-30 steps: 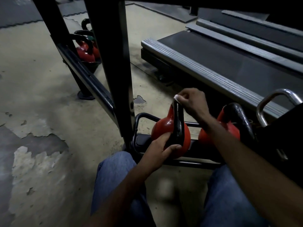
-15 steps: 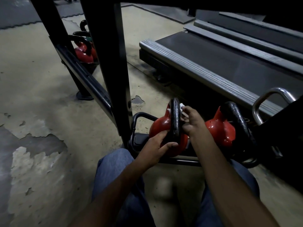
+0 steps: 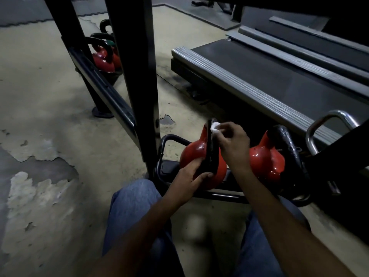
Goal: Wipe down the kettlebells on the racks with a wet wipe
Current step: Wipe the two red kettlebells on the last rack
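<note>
The person crouched at the low rack (image 3: 219, 195) is working on the red kettlebell (image 3: 192, 154) at the rack's left end, just beside the black upright post (image 3: 139, 96). The left hand (image 3: 189, 175) grips that kettlebell by the lower end of its black handle (image 3: 212, 154), fingers and thumb curled round it, which looks a sound way to stop the bell rocking. The right hand (image 3: 234, 142) pinches a bunched white wet wipe (image 3: 215, 127) in its fingers (image 3: 226, 128) and presses it against the top of the handle, on the side facing the second kettlebell (image 3: 265, 160) to the right. To do this well, I'd wrap the wipe right round the bar and draw it the full length. Then I'd shift the left grip so the covered patch gets cleaned too, and finish on the red body. The wipe lies between the fingertips and the handle, touching both. The second kettlebell stands apart from both hands.
</note>
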Motion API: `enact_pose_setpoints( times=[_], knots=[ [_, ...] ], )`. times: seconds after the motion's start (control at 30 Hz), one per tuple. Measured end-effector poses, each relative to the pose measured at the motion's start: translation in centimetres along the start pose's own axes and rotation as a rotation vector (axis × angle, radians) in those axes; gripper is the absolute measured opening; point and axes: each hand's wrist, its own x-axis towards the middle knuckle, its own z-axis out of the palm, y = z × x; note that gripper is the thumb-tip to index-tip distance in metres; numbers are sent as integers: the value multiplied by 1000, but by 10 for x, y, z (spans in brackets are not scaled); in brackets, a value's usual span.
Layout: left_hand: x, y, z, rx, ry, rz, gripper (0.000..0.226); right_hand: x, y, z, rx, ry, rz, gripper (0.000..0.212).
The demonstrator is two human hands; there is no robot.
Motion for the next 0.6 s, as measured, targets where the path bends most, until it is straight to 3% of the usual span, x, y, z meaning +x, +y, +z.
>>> enact_pose_setpoints(
  times=[0.1,0.2,0.47,0.53,0.6],
  knots=[
    [-6,-3,7,41,44,39,55,1,-8,10,647,92,620,14],
    [-10,-3,11,71,82,44,55,11,-19,10,961,-69,1024,32],
    [-9,-4,12,59,88,52,56,6,-22,1,1073,-184,1032,41],
    [-9,-5,12,63,90,51,56,10,-30,0,1009,-103,1071,48],
    [-9,-6,12,71,88,61,55,10,-35,7,928,-28,1018,34]
  ],
)
